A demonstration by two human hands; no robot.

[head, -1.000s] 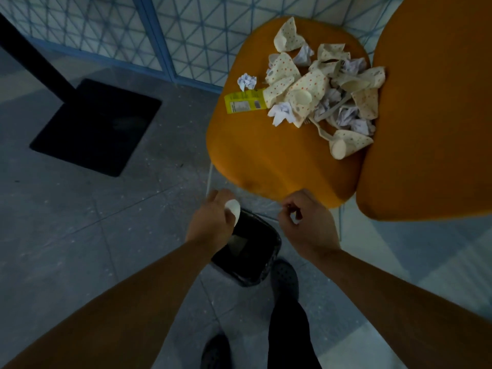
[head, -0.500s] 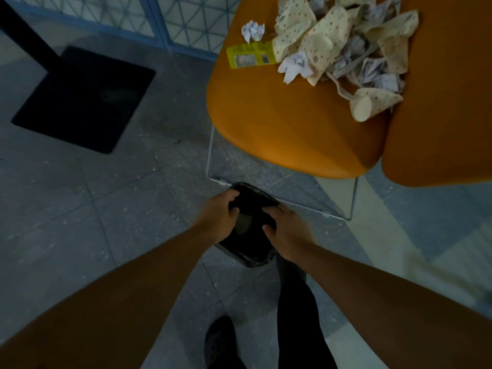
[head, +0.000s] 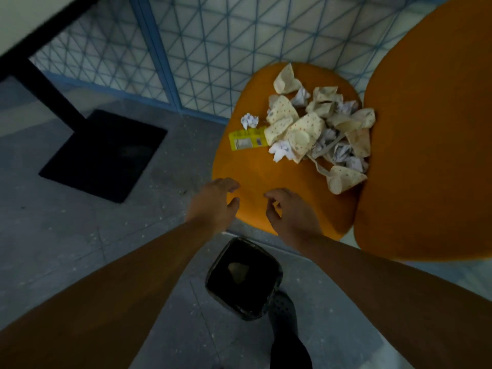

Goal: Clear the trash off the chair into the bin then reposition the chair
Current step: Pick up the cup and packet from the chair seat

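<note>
On the orange chair seat [head: 255,169], toward its back edge and against the backrest [head: 431,145], sits the trash pile [head: 319,129]: dotted crumpled paper cups, white paper wads, and a yellow carton [head: 247,140] lying flat at the pile's left, with one small wad [head: 249,120] just beside it, apart from the rest. One flattened cup [head: 343,179] lies nearest the front of the heap.

We hold both hands over the front of the seat, empty. Our left hand [head: 213,206] has its fingers spread and relaxed, the grip loose and holding nothing; our right hand [head: 290,214] has fingers loosely curled, also around nothing. Neither touches the trash yet.

Below our forearms, on the floor just in front of the chair, stands the black bin [head: 243,279], lined with a dark bag, with something pale already inside. Our shoe [head: 283,307] is right beside it.

We judge the risks as follows. The pieces are light, loose and many, so a big two-handed scoop could shed wads over the seat edge onto the floor. The bin mouth is narrow compared with the heap, and part of it lies under our arms, so a drop from seat height may miss. Our foot could also nudge the bin. A black post base [head: 103,155] lies well apart to the left, in front of a blue lattice partition [head: 202,49].
</note>
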